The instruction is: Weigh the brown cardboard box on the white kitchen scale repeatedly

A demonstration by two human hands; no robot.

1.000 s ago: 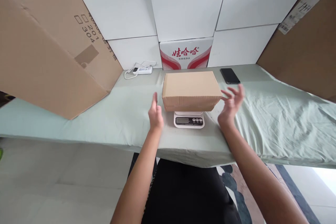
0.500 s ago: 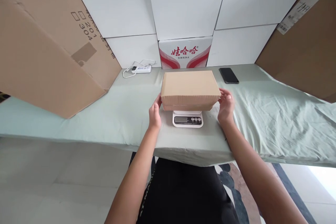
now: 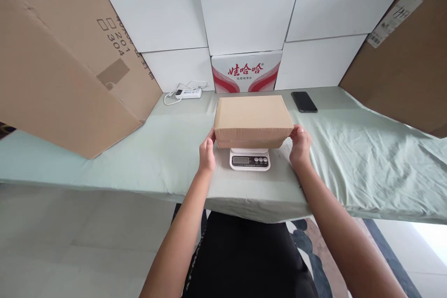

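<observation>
A closed brown cardboard box (image 3: 253, 114) rests on a white digital kitchen scale (image 3: 250, 165). The scale's display and buttons face me; its display looks blank, and the box hides its platform. At the box's left end, my left hand (image 3: 207, 152) holds the side, thumb toward me and most fingers out of sight. On the opposite end, my right hand (image 3: 300, 145) grips the lower right edge with curled fingers, its fingertips partly hidden by the box.
Behind the box stand white cartons (image 3: 249, 14) and a red-and-white printed carton (image 3: 247, 72). A black phone (image 3: 304, 102) lies at the back right, a white power strip with cable (image 3: 188, 93) at the back left. Large cardboard panels (image 3: 70, 70) flank the cloth-covered table (image 3: 139, 167).
The fingers of my right hand have curled in and lowered slightly at the box's right side. Box and scale stay in place; the view has tilted slightly.
</observation>
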